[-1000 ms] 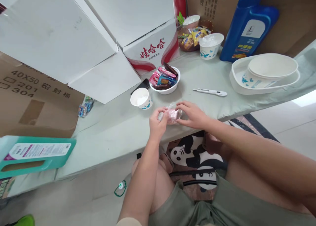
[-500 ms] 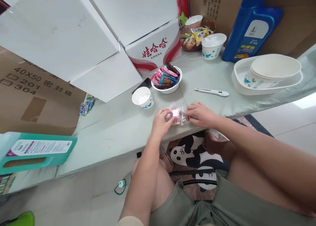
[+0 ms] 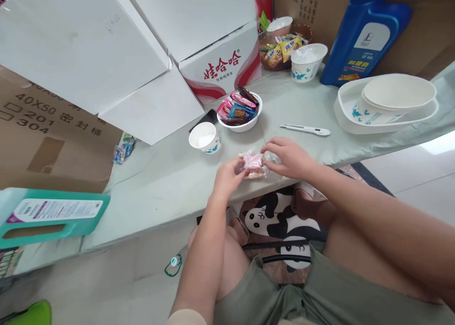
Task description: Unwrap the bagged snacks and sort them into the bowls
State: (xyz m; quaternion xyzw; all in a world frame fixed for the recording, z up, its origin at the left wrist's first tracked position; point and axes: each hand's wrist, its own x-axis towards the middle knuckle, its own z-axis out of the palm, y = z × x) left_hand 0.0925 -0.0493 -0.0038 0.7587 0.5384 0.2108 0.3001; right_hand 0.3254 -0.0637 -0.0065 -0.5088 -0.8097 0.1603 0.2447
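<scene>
A clear plastic bag with pink snack packs (image 3: 254, 163) lies near the front edge of the cloth-covered table. My left hand (image 3: 226, 177) is closed on its left end, thumb below and fingers above. At the bag's right end is my right hand (image 3: 288, 158), its thumb and fingers apart; whether the fingertips touch the plastic I cannot tell. Behind the bag stands a white bowl (image 3: 249, 126) of wrapped snacks in pink, blue and dark brown. A paper cup (image 3: 205, 138) with blue leaf prints is to its left, with something white inside.
A white utility knife (image 3: 305, 130) lies beyond my right hand. Farther right is a white tray (image 3: 343, 119) with stacked paper bowls. At the back stand a blue jug (image 3: 366, 40), another paper cup (image 3: 308, 63) and a snack basket (image 3: 277, 62). White boxes (image 3: 220, 69) and a teal jug (image 3: 81, 216) occupy the left.
My right hand has opened its pinch at the bag's right end, its fingers spreading up and left. My left hand has shifted slightly left, still on the bag.
</scene>
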